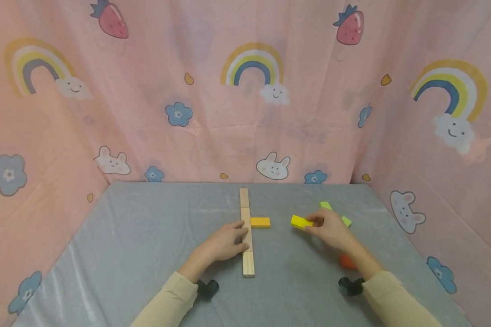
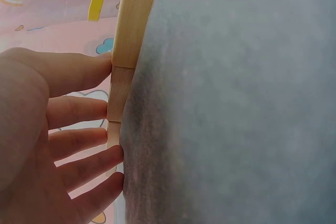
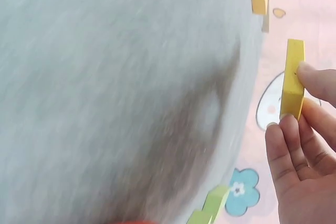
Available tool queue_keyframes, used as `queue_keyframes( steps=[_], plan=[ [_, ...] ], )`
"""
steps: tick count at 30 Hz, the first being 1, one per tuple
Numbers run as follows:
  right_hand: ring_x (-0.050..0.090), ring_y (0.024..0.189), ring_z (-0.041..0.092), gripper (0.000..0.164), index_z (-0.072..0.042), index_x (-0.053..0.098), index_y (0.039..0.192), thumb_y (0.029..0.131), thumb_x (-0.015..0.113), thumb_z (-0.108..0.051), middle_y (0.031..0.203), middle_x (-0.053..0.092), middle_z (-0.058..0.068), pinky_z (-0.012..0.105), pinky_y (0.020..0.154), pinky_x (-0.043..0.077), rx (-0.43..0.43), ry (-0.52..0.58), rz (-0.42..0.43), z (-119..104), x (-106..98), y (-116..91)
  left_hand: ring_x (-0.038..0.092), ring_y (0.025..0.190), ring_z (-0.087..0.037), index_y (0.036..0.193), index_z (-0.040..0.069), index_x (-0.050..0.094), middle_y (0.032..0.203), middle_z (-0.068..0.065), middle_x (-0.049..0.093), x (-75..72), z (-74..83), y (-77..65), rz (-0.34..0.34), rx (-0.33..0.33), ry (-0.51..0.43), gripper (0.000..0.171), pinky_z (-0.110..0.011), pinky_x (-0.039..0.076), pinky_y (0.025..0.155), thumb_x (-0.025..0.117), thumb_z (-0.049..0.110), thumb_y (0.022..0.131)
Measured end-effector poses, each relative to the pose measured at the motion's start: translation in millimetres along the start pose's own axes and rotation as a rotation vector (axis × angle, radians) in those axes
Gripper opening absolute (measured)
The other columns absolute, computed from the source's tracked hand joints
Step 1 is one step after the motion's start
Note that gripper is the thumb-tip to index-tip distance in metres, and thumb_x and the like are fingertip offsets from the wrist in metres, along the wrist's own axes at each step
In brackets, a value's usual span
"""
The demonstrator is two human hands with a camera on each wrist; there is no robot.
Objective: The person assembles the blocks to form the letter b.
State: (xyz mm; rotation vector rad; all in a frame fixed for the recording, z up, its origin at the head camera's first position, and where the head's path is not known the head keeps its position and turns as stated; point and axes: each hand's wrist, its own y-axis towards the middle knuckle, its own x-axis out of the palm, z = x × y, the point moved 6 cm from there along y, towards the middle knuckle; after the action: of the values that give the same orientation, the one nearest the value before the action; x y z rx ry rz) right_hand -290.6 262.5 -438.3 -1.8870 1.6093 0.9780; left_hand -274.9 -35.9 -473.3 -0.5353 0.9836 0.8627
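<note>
A row of plain wooden blocks (image 1: 248, 263) lies end to end on the table, running away from me. My left hand (image 1: 225, 240) rests against the row's left side; in the left wrist view its spread, straight fingers (image 2: 79, 108) touch the blocks. From the row's right side an orange-yellow block (image 1: 260, 222) sticks out crosswise. To the right of it, my right hand (image 1: 331, 229) pinches a yellow block (image 1: 300, 222) by one end. In the right wrist view the thumb presses one side of the yellow block (image 3: 293, 77), which is held above the table.
Two green blocks (image 1: 346, 221) lie beyond my right hand, the farther one partly hidden. A red-orange piece (image 1: 347, 260) shows under the right wrist. Grey cloth (image 1: 147, 227) covers the table, and a patterned pink curtain (image 1: 204, 150) encloses its back and sides.
</note>
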Motion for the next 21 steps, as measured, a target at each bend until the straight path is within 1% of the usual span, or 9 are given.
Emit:
queue_keyframes(
  steps=[5,14,21],
  plan=[
    [0.059,0.086,0.022,0.030,0.000,0.075,0.111,0.088,0.081,-0.018,0.099,0.067,0.007,0.034,0.078,0.054,-0.002,-0.009,0.025,-6.1,10.3,7.9,0.042,0.143,-0.034,0.145,0.005,0.057,0.158,-0.014,0.042,-0.3,0.0,-0.4,-0.004,0.000,0.001,0.054,-0.048,0.038,0.115,0.067,0.033,0.100],
    [0.059,0.092,0.025,0.030,0.000,0.074,0.114,0.089,0.079,-0.017,0.104,0.066,0.010,0.041,0.083,0.056,0.033,-0.014,0.027,-14.8,27.9,21.6,0.043,0.143,-0.035,0.144,0.005,0.058,0.157,-0.015,0.043,-1.3,1.1,-0.4,0.001,0.007,0.009,0.053,-0.048,0.039,0.115,0.067,0.032,0.099],
    [0.058,0.089,0.023,0.029,0.000,0.075,0.112,0.089,0.079,-0.016,0.101,0.065,0.009,0.038,0.080,0.055,0.040,-0.038,0.021,-17.8,40.4,28.1,0.043,0.143,-0.034,0.144,0.005,0.058,0.157,-0.015,0.043,-0.9,1.7,0.1,0.000,0.001,0.005,0.053,-0.048,0.038,0.115,0.067,0.032,0.099]
  ],
)
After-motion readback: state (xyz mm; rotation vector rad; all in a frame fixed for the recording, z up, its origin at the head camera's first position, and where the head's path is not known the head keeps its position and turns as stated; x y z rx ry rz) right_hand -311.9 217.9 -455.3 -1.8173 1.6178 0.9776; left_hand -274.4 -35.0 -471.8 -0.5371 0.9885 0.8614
